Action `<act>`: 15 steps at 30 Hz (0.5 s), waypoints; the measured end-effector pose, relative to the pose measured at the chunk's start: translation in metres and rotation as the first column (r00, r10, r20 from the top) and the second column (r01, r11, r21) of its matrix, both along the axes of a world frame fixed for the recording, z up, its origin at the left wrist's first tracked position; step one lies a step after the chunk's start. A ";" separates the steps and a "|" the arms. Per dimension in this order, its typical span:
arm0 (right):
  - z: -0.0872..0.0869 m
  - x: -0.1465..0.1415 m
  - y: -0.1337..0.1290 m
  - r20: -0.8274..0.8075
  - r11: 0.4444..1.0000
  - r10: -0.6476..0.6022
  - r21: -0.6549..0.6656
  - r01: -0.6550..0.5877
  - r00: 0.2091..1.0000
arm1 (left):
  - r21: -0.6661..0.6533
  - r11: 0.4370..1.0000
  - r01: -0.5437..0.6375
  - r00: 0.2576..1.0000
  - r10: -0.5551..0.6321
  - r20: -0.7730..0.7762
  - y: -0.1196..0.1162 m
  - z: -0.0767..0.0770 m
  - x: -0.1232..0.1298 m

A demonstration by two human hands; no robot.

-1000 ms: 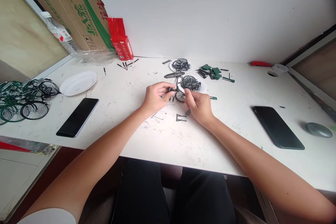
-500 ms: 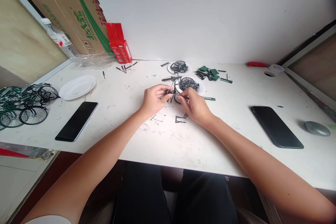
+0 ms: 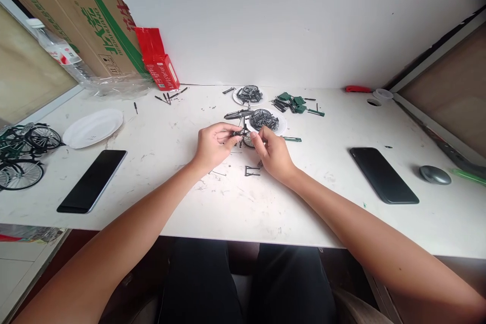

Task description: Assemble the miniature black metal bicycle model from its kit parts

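Over the middle of the white table (image 3: 235, 202), my left hand (image 3: 216, 144) pinches a small dark part of a model bicycle (image 3: 243, 124). My right hand (image 3: 270, 149) is beside it on the right, thumb and fingers closed together near the bicycle's wheel; what they hold, if anything, is too small to tell. Behind the hands is a white plate (image 3: 281, 126) of dark wheels, with another plate (image 3: 262, 95) of dark wheels farther back. A black U-shaped part (image 3: 252, 171) lies in front of my right hand.
Green and black pieces (image 3: 292, 103) lie behind on the right. A phone (image 3: 93, 181) is at left, another (image 3: 383, 174) at right beside a grey mouse-like object (image 3: 435, 175). Assembled bicycles (image 3: 23, 172) and a white plate (image 3: 94, 129) stand left; a red box (image 3: 162, 72) is behind.
The view has shifted, so the table items appear farther left. The right fingers have shifted slightly beside the bicycle, and the thin part seen between the hands is no longer distinct.
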State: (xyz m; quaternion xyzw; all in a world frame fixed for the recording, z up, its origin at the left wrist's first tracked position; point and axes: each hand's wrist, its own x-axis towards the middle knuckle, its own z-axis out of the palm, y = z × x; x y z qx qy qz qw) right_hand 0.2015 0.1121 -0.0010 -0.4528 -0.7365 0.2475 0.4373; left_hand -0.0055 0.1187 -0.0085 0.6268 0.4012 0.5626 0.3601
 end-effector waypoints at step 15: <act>0.009 0.010 0.007 0.388 0.966 0.057 0.210 -0.149 0.920 | -0.009 0.999 -0.036 0.999 0.036 0.020 0.007 0.000 -0.005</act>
